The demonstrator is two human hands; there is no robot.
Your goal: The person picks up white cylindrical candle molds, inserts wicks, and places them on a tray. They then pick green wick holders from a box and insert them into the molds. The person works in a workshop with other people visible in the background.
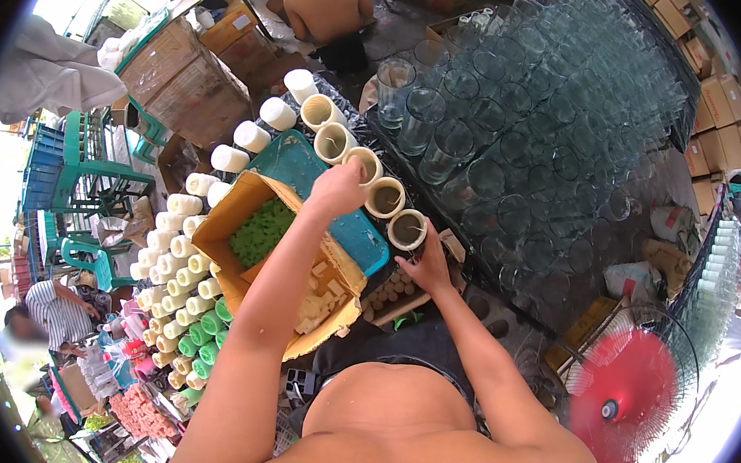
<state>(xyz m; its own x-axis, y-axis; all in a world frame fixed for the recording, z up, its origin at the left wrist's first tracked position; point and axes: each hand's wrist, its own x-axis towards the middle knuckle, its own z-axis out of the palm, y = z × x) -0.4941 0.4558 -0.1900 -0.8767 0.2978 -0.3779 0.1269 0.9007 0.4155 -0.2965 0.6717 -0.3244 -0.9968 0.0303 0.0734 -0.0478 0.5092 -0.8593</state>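
Note:
Cream hollow cylinders stand in a slanting row in front of me, thin strands showing inside some. My left hand [339, 191] is at the mouth of a middle cylinder [368, 172], fingers closed; whatever they pinch is hidden. My right hand [427, 262] is wrapped round the side of the nearest cylinder [407, 231], thumb in front. Below my left forearm is an open cardboard box [226, 211], with green pieces [259, 233] in one part and cream blocks [323, 297] in another. A teal tray [368, 242] lies between box and row.
Many clear glass cylinders [518, 121] crowd the right. Stacked cream and green rolls [180, 277] stand to the left. A red fan [623, 399] is at the lower right. Green chairs [101, 167] and a person [59, 311] are at left; another person [327, 3] sits at the back.

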